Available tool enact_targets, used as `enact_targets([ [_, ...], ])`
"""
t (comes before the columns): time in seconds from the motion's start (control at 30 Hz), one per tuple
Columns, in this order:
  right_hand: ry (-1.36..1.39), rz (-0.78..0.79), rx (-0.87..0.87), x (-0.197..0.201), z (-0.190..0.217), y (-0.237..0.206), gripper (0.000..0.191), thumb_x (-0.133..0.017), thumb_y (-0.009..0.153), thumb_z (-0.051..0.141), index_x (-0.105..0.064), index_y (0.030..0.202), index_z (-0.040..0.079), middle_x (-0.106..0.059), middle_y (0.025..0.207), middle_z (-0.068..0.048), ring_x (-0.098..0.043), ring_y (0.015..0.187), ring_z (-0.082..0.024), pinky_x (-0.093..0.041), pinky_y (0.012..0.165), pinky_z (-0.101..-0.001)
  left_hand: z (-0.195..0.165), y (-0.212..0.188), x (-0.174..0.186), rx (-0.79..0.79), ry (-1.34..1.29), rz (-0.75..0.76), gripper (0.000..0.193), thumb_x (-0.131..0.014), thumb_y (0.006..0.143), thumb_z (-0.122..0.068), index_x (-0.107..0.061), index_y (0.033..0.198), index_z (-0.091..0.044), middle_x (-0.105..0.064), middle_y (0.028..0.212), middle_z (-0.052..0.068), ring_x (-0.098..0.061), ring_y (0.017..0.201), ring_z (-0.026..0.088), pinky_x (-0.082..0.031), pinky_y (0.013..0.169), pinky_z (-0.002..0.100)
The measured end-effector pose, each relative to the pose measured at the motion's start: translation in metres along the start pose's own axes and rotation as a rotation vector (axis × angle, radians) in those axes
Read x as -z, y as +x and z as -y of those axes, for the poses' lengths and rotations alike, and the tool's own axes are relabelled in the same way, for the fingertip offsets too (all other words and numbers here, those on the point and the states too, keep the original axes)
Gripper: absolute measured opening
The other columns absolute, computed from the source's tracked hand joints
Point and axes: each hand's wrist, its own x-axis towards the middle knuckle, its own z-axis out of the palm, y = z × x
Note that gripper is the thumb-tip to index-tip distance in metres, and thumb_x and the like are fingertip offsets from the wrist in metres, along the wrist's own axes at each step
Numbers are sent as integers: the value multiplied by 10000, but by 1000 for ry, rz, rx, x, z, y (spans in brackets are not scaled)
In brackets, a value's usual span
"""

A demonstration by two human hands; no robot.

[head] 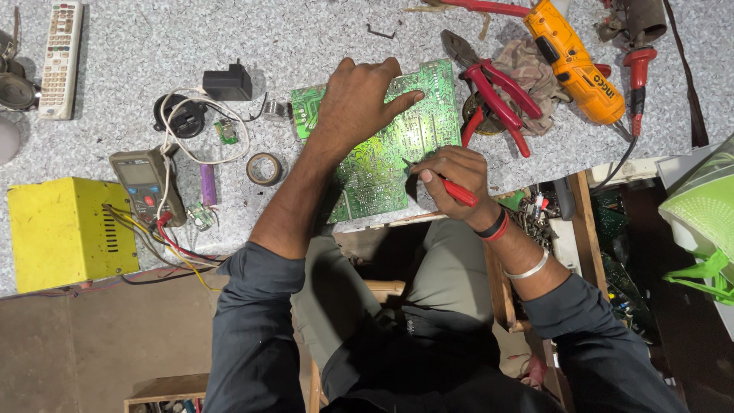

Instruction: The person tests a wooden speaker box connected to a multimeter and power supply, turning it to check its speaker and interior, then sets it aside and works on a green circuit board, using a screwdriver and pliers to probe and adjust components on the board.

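Right hand (453, 174) pinches a red-handled tool (451, 187), tip on the green circuit board (375, 168) under its fingers. Left hand (359, 103) presses flat, fingers spread. The board overhangs the worktop (138, 46) edge; a slip could tip it, or knock the pliers (493, 88) beyond.

left hand (355, 103) flat on circuit board (382, 153) | right hand (451, 176) grips red-handled tool (457, 191), tip unclear

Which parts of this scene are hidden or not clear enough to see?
Head view only:
- Tip of the red-handled tool: hidden under the right hand.
- Part of the green circuit board: covered by the left hand.
- Board components: too small to tell.
- Orange drill: its top is cut off by the upper edge.
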Motion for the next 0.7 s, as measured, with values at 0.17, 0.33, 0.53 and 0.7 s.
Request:
enact_targets([
  [0.17,7,1,6,0,0,0,235,-617,1055,172,-692,886,25,-718,825,-109,-690,714,-258,-527,679,-369,0,0,0,-1,0,-3,480,-758,935,-504,-694,949,-28,-643,565,97,-658,581,287,-471,759,460],
  [0.33,-8,0,-3,0,0,-1,236,-623,1051,175,-701,885,27,-710,805,-107,-686,706,-260,-522,670,-372,0,-1,0,-14,4,-29,477,-760,940,-502,-695,949,-30,-652,587,109,-662,602,308,-475,767,463],
  [0.53,-8,-4,0,0,0,-1,231,-625,1050,175,-703,890,29,-709,808,-108,-691,713,-260,-529,671,-371,0,-1,-2,-13,-7,-32,483,-757,933,-509,-694,945,-30,-657,595,113,-669,608,309,-476,764,469],
  [0.7,-3,-3,0,1,1,-1,227,-620,1050,168,-702,893,26,-705,810,-109,-691,720,-268,-533,679,-377,-1,-1,-1,-4,7,-16,488,-756,938,-510,-693,946,-26,-650,586,117,-661,604,322,-479,769,474],
])
